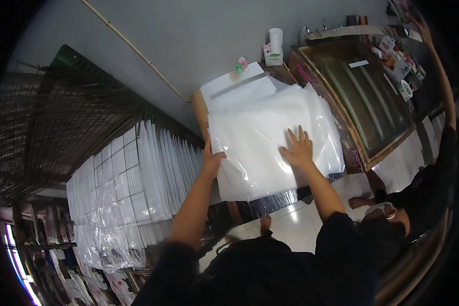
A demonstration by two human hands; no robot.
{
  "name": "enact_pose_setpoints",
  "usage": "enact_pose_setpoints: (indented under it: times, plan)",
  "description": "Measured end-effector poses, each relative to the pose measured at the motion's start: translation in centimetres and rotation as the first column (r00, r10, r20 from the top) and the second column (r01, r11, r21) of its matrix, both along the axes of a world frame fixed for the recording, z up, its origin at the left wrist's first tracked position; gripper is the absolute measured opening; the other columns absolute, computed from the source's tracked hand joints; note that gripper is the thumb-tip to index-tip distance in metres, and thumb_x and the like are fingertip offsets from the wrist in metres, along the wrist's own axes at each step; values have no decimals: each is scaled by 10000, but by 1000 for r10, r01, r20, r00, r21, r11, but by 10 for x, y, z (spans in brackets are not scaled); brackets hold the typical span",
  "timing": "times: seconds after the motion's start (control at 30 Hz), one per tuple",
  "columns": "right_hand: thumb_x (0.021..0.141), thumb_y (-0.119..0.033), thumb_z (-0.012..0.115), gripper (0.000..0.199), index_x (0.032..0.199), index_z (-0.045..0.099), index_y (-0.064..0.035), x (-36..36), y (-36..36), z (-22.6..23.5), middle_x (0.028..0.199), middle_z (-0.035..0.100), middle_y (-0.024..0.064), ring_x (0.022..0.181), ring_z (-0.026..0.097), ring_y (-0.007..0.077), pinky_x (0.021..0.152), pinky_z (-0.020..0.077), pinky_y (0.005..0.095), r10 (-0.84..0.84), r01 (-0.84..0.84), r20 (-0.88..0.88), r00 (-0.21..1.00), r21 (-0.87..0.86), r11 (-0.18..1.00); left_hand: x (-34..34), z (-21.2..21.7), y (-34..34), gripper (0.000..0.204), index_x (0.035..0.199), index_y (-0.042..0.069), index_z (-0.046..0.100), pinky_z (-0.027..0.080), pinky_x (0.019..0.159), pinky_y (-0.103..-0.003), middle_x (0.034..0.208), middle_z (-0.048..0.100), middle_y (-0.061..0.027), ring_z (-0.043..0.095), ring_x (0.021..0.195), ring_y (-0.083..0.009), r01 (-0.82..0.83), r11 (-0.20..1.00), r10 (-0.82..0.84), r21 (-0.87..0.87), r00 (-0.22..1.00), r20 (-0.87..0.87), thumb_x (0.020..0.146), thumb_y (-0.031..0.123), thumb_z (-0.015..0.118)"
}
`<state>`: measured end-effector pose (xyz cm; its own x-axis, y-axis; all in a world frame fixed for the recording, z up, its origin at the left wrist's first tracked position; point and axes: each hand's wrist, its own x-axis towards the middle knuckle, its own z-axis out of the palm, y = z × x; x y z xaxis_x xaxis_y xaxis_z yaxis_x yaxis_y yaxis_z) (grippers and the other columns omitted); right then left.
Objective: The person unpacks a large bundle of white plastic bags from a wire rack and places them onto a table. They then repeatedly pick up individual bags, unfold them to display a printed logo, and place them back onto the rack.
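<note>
A stack of glossy, translucent white plastic sheets (257,135) lies on a wooden-edged table in front of me. My left hand (210,159) grips the stack's left edge, thumb over the top and the other fingers along the side. My right hand (299,150) rests on the upper surface, right of the middle, fingers spread and holding nothing. Flat white sheets (234,84) stick out from under the far side of the stack.
On the left, a wire drying rack (35,127) carries many hanging plastic sheets (115,183). A framed screen (364,102) on a wooden table stands at the right. Beyond the stack is a white box with a cup (275,43). Another person (418,199) works at the right.
</note>
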<state>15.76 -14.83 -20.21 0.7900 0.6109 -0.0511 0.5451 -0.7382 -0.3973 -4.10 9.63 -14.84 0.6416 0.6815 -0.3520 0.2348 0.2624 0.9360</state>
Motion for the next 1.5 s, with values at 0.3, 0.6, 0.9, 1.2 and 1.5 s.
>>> enact_pose_setpoints:
  times: [0.3, 0.6, 0.9, 1.2, 1.5]
  plan:
    - [851, -502, 535, 579, 1358, 475, -230, -13, 15, -56, 1451, 336, 194, 1333, 291, 419, 1073, 202, 590, 121, -198, 375, 919, 174, 965, -22, -3, 0, 935, 1479, 149, 208, 489, 866, -384, 1283, 480, -162, 539, 1070, -295, -100, 995, 100, 2, 994, -42, 650, -137, 533]
    - [765, -164, 633, 436, 1198, 610, -207, -15, 34, -38, 1317, 481, 125, 1249, 408, 312, 1053, 277, 527, 338, -429, 381, 861, 184, 884, -57, -4, -5, 919, 1484, 154, 188, 484, 873, -368, 1258, 496, -160, 543, 1058, -277, -155, 987, 156, -41, 987, 42, 681, -138, 526]
    - [661, -66, 566, 500, 1153, 632, -125, 25, -24, 48, 1200, 573, 104, 1186, 461, 311, 1007, 333, 469, 396, -563, 422, 816, 425, 708, -14, -2, 1, 915, 1479, 101, 178, 512, 829, -369, 1235, 517, -192, 564, 1034, -280, -88, 995, 87, -46, 996, -14, 692, -133, 581]
    - [617, 1, 526, 367, 957, 630, -89, 45, -94, -38, 1346, 522, 54, 1328, 357, 322, 1097, 269, 467, 454, -429, -16, 891, 296, 853, -11, -12, 8, 978, 1477, 110, 180, 454, 923, -439, 1331, 425, -248, 480, 1170, -323, -31, 965, 82, 261, 979, -186, 680, 48, 744]
    - [623, -92, 625, 336, 954, 584, -139, 37, -72, 3, 1417, 440, 74, 1364, 286, 356, 1108, 152, 579, 561, -561, -54, 826, 10, 827, -6, 11, -53, 655, 1320, 229, 523, 117, 1104, -582, 1456, 368, -84, 264, 1374, -332, 788, -163, -270, 594, 543, -795, 753, 528, 656]
